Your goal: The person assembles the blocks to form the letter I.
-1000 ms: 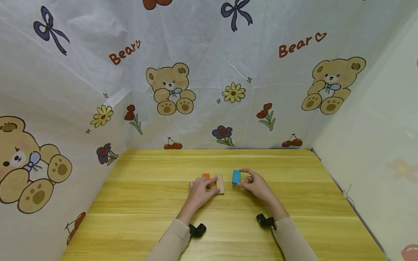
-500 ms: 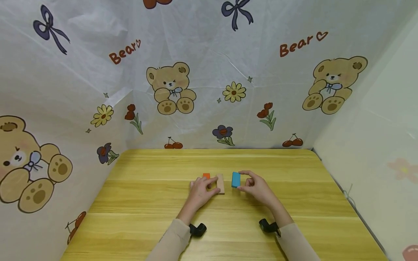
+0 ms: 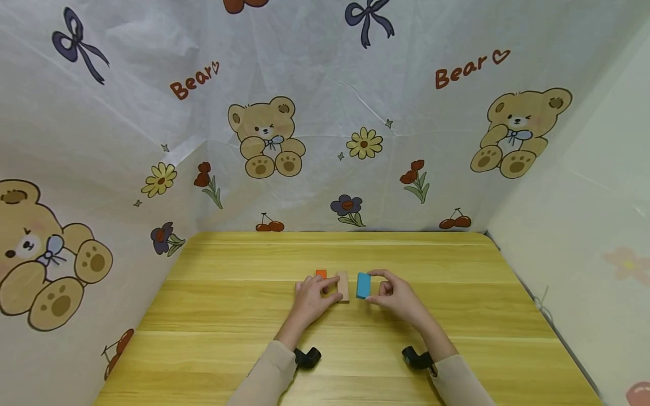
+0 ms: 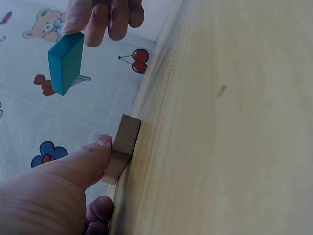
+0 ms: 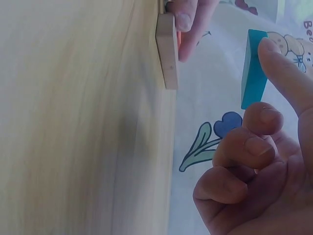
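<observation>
- Right of centre in the head view, I have the right hand (image 3: 401,294) with thumb and index finger pinching a bright blue rectangular block (image 3: 363,285); its other fingers are curled in.
- From both wrist views I see the blue block clear of the table, tilted, with the wall cloth behind it.
- Just left of centre, the left hand (image 3: 312,299) lies low, its thumb and index fingertip touching a pale, plain wooden rectangular block (image 3: 344,286); I cannot tell whether they pinch it.
- The wooden block is on the tabletop, just beside the blue block, with a narrow gap between them in the head view; the two hands are apart.
- Above the left hand in the frame, an orange block (image 3: 321,273) shows in part; the hand hides the rest from me.
- Lower in the frame, black wrist fittings (image 3: 308,358) sit by the cuffs of beige sleeves (image 3: 266,378).
- Across the lower half spreads a yellowish wood-grain table (image 3: 228,310) with rounded far corners.
- Filling the upper part and left side, I get a whitish cloth (image 3: 315,67) printed with brown bears, bows, flowers and cherries.
- At right stands a pale wall (image 3: 594,220) with a faint pink flower.
</observation>
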### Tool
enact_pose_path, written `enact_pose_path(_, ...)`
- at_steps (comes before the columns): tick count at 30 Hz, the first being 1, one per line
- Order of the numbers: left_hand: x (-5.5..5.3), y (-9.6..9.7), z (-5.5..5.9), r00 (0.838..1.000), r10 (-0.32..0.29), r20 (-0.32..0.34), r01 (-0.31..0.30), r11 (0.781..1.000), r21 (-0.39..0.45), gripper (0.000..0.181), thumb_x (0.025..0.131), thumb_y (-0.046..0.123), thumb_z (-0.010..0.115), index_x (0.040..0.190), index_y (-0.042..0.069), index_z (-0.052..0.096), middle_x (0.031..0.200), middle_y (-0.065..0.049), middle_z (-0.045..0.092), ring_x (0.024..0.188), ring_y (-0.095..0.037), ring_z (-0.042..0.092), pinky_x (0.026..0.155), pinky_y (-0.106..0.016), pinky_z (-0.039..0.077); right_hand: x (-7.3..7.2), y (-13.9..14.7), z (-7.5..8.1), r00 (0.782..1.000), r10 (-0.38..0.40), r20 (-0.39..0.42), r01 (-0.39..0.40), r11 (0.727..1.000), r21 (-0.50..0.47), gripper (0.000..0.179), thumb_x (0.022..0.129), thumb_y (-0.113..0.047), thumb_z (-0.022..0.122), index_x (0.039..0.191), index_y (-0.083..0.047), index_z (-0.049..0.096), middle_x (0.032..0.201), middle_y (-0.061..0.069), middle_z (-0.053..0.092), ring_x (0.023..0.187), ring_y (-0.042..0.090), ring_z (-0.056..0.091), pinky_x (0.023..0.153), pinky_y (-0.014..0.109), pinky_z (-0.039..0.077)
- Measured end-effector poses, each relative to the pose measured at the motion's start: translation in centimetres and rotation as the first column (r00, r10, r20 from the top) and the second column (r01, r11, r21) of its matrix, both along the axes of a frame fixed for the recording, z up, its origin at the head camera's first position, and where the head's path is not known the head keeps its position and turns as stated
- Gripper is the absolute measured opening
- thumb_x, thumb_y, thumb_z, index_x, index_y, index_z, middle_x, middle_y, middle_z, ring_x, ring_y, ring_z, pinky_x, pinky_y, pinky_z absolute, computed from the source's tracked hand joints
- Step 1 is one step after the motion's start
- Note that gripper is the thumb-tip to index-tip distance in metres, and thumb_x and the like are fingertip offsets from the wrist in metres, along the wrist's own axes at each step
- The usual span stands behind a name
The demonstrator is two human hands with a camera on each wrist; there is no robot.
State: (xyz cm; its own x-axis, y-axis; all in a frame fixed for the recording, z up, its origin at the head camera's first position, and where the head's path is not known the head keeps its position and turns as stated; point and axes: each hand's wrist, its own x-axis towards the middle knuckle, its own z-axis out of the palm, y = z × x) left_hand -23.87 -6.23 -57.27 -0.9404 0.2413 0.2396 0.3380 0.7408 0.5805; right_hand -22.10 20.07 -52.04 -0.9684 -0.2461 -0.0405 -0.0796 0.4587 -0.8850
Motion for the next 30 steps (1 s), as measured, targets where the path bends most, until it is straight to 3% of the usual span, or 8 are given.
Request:
enact_pose_path(16, 0.1, 0.1, 0.1, 1.0, 0.01, 0.025, -0.01, 1.0, -0.01, 0.051, 0.094, 0.05, 0.077, 0.14, 0.029, 0.072, 0.083, 0.008, 0.055, 0.078, -0.012, 0.039, 0.079, -0.036, 0.022, 0.5, -0.8, -0.3, 0.995, 0.096, -0.027, -0.095, 0.995, 0.009, 0.06, 0.089, -0.019, 0.088, 0.143, -0.011, 0.06, 0.069, -0.001, 0.053, 0.059, 0.008, 0.045, 0.056, 0.023, 0.04)
enact_pose_path(30, 0.0, -0.1, -0.2, 1.0, -0.009, -0.012, 0.009, 1.0, -0.019, 0.049, 0.095, 0.049, 0.077, 0.139, 0.028, 0.073, 0.084, 0.007, 0.055, 0.077, -0.011, 0.038, 0.08, -0.036, 0.023, 0.8, -1.4, -0.8, 0.989, 0.147, -0.012, -0.147, 0.989, 0.016, 0.061, 0.089, -0.023, 0.088, 0.142, -0.011, 0.06, 0.067, -0.002, 0.048, 0.056, 0.006, 0.041, 0.056, 0.023, 0.038)
